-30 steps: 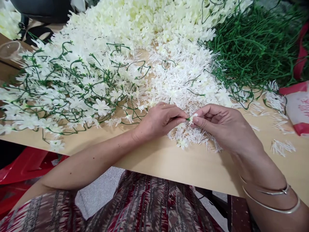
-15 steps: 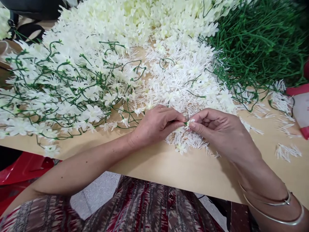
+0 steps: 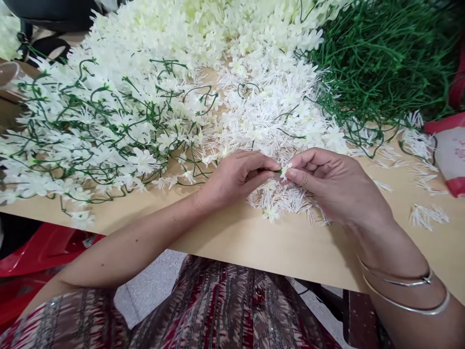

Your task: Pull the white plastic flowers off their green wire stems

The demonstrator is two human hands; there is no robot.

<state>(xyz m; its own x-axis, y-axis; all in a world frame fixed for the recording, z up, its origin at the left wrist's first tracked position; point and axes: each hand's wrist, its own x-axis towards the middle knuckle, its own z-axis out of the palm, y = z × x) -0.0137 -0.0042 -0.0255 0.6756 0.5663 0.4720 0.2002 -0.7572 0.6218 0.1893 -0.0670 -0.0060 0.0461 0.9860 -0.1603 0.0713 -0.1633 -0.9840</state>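
Both hands meet over the table, near its front edge. My left hand (image 3: 240,177) is closed in a pinch on a green plastic stem (image 3: 278,170), most of it hidden by the fingers. My right hand (image 3: 332,186) pinches a small white artificial flower (image 3: 285,171) between thumb and forefinger. The flower sits at the tip of the stem. Beneath and behind the hands lies a heap of loose white stamen pieces (image 3: 269,116) with a few small petals among them.
On the left, white flowers on green stems (image 3: 119,126) lie spread out. Loose white petals (image 3: 189,34) are piled at the back. A big heap of bare green stems (image 3: 381,63) fills the back right. Beside it is a red and white bag (image 3: 450,152). A red stool (image 3: 47,249) stands below left.
The view has shifted slightly. My right fingers have moved a little on the flower, and more of the green stem tip shows between the hands. Both hands keep their pinch.
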